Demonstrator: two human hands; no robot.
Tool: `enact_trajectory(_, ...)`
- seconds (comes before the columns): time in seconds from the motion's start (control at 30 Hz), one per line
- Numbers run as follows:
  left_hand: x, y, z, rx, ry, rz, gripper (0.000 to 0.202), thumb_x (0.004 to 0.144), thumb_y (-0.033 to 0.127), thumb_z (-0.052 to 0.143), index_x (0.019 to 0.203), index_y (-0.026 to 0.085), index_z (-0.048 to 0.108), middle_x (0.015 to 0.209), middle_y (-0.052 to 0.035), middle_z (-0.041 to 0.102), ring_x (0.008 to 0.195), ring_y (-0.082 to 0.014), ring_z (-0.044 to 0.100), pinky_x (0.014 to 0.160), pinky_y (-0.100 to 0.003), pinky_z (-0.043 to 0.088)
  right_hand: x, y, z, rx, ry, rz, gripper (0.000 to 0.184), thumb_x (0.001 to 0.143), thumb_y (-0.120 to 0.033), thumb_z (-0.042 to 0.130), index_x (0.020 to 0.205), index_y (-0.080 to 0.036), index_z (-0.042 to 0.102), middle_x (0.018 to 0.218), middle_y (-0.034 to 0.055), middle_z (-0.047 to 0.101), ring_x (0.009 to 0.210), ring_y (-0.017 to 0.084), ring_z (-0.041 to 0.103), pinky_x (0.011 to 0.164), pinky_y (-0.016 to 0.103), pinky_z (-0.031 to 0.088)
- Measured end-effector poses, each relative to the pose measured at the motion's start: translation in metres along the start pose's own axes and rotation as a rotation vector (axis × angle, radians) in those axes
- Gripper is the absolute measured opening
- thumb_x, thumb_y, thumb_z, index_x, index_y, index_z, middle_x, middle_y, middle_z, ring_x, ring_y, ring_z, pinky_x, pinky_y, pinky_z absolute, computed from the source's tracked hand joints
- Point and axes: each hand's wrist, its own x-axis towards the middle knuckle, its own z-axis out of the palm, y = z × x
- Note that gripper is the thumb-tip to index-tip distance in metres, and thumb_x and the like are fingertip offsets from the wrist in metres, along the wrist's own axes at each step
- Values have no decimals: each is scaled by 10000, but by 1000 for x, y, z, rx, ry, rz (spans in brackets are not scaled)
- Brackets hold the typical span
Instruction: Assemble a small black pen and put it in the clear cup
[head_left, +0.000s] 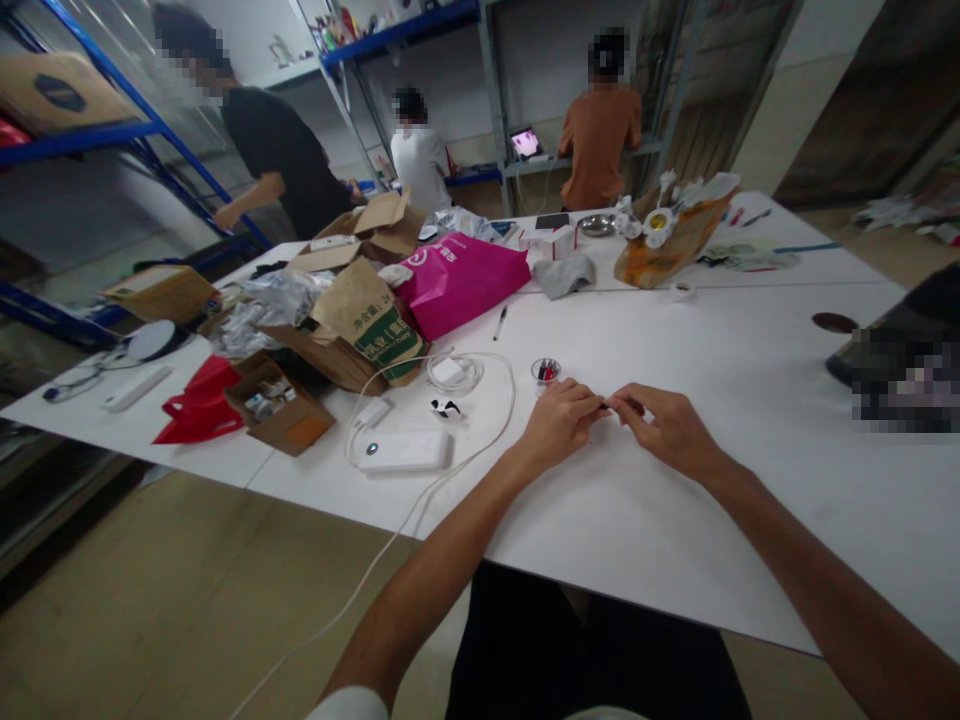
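My left hand point(559, 420) and my right hand point(664, 425) meet fingertip to fingertip over the white table point(675, 520), pinching a small dark part point(604, 406) between them. It is too small to make out. Just beyond my left hand stands a small clear cup point(546, 371) holding red and dark bits. Left of my hands lie a white power bank point(401, 451), a coiled white cable with charger point(454, 373) and a small black-and-white piece point(447, 407).
Brown paper bags point(360, 325), a pink bag point(461, 280), a red bag point(199, 400), a small cardboard box point(281, 405) and a pen point(500, 322) crowd the left. A bag with white parts point(671, 240) stands far back. Three people work beyond the table by shelving.
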Motion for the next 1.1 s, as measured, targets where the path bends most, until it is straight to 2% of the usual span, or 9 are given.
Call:
enact_trajectory(0.23,2,-1,-2,-126,-97,-33,242,1113,256,587,1044,130,783,993,-112,775,925,-209,658,883,-361,505,0,8,0,-12,9,-100,267,1120,-406,560,969,-219,678,868,43,729,716,173,629,677,318,472)
enact_trajectory(0.3,2,-1,-2,-120,-64,-50,274,1127,299,573,1085,137,790,989,-108,769,914,-202,661,887,-354,510,1,9,-1,2,17,-72,261,1121,-408,561,982,-220,677,852,30,711,727,170,629,710,317,477)
enact_trajectory(0.4,2,-1,0,-57,58,-60,309,1116,383,603,1124,148,803,983,-103,755,899,-191,663,867,-337,518,2,8,-2,38,12,33,292,1116,-463,565,989,-222,670,810,8,678,700,158,603,689,309,454)
enact_trajectory(0.47,1,-3,1,1,125,-39,305,1093,414,646,1132,160,811,988,-101,749,891,-184,660,843,-326,517,1,8,-1,58,-18,118,374,1111,-527,557,913,-220,635,748,-6,629,656,148,551,638,304,408)
enact_trajectory(0.53,0,-5,1,54,138,-8,278,1075,416,680,1097,178,821,978,-92,746,876,-178,655,828,-322,512,1,8,2,80,-54,188,479,1113,-586,522,809,-219,570,690,-15,562,625,140,496,607,304,362)
enact_trajectory(0.7,-2,-6,1,109,111,27,239,1071,371,690,1018,184,829,957,-80,749,853,-169,666,824,-318,509,1,9,6,145,-134,255,597,1102,-672,484,718,-216,516,660,-14,520,614,136,466,606,303,348)
enact_trajectory(0.8,-3,-5,1,68,87,-19,244,1087,348,663,1033,179,830,980,-84,758,839,-161,675,790,-297,506,0,9,8,105,-110,255,591,1090,-686,503,731,-218,543,653,-12,531,602,138,460,596,303,338)
enact_trajectory(1.0,-3,-5,-1,-193,1,-81,234,1111,281,607,1140,161,806,1098,-115,793,936,-175,730,844,-282,529,-1,9,8,52,-60,207,527,1110,-630,477,784,-224,561,678,-6,573,606,146,511,617,301,358)
enact_trajectory(1.1,0,-2,-6,-295,-46,-131,256,1113,308,597,1120,155,802,1015,-106,788,897,-179,711,837,-286,512,-1,11,8,31,-48,164,486,1109,-596,476,804,-227,558,681,-9,569,599,147,512,623,298,363)
